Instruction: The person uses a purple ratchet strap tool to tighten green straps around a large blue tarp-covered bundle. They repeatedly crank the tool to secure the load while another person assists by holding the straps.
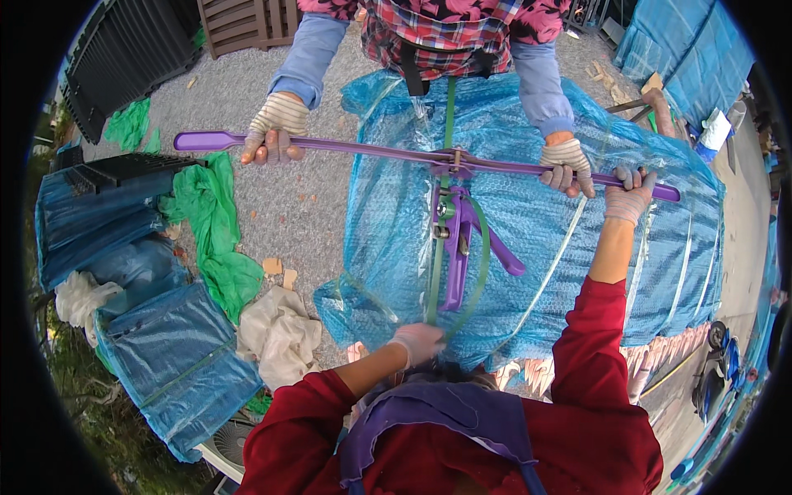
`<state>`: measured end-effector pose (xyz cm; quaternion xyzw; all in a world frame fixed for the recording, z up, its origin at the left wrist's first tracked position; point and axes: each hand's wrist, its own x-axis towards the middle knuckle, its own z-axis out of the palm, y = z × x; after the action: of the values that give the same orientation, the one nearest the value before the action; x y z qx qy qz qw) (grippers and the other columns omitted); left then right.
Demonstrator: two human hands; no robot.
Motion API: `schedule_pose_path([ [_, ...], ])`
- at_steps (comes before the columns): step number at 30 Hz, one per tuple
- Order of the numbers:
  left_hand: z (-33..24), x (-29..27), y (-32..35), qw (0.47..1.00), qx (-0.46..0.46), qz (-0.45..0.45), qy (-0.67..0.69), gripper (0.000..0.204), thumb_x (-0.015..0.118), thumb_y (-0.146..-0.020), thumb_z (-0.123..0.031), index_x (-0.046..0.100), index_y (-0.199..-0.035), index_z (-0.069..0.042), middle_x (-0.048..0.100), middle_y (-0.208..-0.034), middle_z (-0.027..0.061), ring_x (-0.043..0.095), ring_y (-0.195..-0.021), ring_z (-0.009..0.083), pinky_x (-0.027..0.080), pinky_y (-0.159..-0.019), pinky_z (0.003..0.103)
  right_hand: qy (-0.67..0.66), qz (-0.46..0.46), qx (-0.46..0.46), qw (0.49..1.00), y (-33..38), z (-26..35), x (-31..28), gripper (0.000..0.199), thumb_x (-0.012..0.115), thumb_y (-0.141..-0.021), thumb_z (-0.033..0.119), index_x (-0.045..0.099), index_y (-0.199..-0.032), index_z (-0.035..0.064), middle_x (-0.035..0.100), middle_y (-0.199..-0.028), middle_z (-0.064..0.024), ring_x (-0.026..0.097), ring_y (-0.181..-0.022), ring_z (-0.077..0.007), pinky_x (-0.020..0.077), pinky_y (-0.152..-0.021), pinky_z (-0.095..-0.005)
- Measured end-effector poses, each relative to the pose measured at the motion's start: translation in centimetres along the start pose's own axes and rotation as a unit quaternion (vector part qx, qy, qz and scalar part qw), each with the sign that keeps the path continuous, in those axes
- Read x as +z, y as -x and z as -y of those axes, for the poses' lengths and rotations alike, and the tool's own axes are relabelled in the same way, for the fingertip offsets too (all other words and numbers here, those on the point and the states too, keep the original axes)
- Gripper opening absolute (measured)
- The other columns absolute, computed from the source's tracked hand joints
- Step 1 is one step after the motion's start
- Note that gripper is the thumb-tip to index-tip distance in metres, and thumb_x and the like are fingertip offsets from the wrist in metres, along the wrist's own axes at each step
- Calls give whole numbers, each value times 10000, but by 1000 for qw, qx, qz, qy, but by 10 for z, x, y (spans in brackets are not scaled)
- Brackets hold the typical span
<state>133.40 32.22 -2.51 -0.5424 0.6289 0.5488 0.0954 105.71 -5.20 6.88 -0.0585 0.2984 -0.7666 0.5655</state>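
Note:
My right hand (631,198), in a pale glove, is closed round the right handle of a long purple strapping sealer (371,150). A co-worker across from me holds the same sealer with both gloved hands, one on each handle. Its jaws sit over a green strap (436,285) at the middle of a bundle (528,272) in blue bubble wrap. Just below the jaws, a purple strap tensioner (455,247) lies on the bundle along the strap. My left hand (418,344), gloved and blurred, rests low at the bundle's near edge, beside the strap; its fingers do not show clearly.
Left of the bundle lie green sheeting (213,223), crumpled white plastic (280,334) and blue-wrapped packs (177,355). Black slatted panels (128,58) stand at the far left. Another blue-wrapped stack (689,54) stands at the far right.

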Motion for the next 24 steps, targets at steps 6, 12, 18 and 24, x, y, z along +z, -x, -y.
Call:
schedule_pose_path([
  [6, 0, -25, 3, 997, 37, 16, 67, 364, 567, -859, -383, 614, -1062, -83, 649, -944, 159, 616, -887, 334, 477, -772, 404, 10, -11, -26, 1000, 8, -12, -4, 359, 495, -939, 438, 450, -769, 126, 248, -486, 53, 205, -406, -95, 230, -413, -262],
  [12, 6, -53, 6, 993, 44, -25, 104, 332, 588, -851, -357, 636, -1044, -91, 664, -929, 127, 634, -839, 283, 487, -760, 368, 21, -18, -31, 999, 2, -14, -13, 361, 482, -944, 432, 444, -751, 129, 243, -482, 55, 184, -401, -96, 184, -399, -255],
  [18, 47, -73, -2, 937, 45, -261, 227, 257, 600, -868, -267, 637, -1031, -72, 662, -867, 84, 626, -779, 198, 491, -713, 320, 26, -100, -68, 992, 10, -25, -7, 369, 476, -939, 434, 453, -733, 130, 231, -465, 57, 177, -388, -96, 175, -386, -255],
  [24, 95, -181, -6, 723, 37, -494, 481, 342, 604, -885, -215, 536, -1185, -67, 602, -1087, 71, 573, -905, 181, 473, -769, 309, -22, -3, -22, 1000, -1, -26, -31, 430, 487, -922, 478, 461, -669, 131, 245, -430, 61, 164, -368, -96, 178, -380, -251],
])
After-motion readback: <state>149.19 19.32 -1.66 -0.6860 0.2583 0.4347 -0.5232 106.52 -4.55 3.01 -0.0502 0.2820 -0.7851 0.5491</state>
